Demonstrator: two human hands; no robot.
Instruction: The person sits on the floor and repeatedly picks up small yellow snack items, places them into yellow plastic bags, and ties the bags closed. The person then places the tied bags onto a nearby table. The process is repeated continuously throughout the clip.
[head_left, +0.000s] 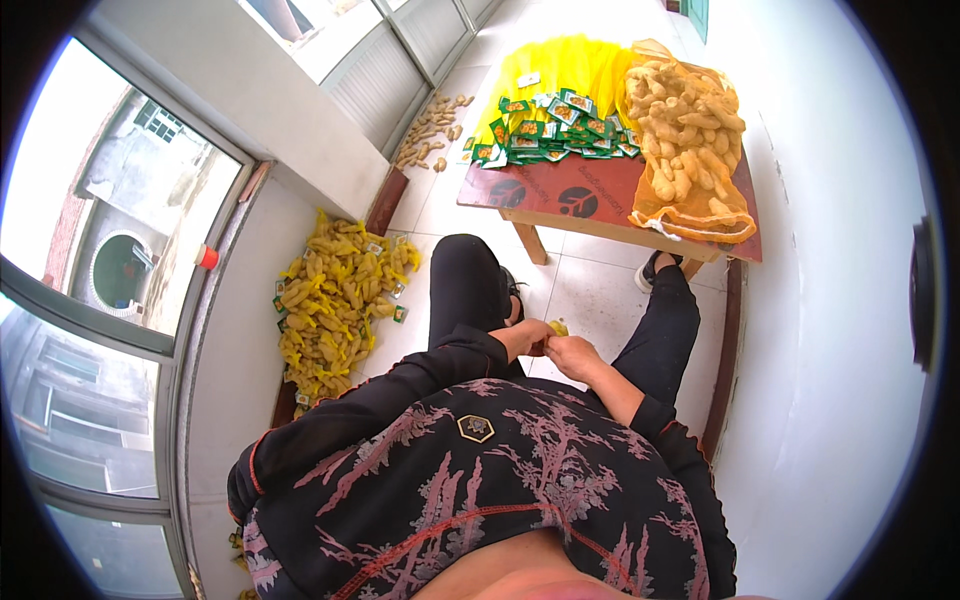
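Observation:
My left hand (525, 339) and my right hand (576, 357) meet in front of my lap, between my knees. Their fingers close together on a small yellow mesh bag (559, 328). Only a bit of the bag shows past the fingers, so its contents are mostly hidden. Ahead, green printed tags (562, 127) lie heaped on a low red-topped table (544, 187). Behind them spread flat yellow mesh bags (577, 64). On the table's right side, an orange mesh sack (694, 221) lies with its mouth toward me, full of ginger roots (686, 120).
On the floor to my left, against the wall, is a large pile of filled yellow mesh bags (334, 300) with tags. Loose ginger roots (431, 131) lie farther off by the window wall. A white wall (832, 300) runs close on my right. A red-and-white cup (205, 256) sits on the windowsill.

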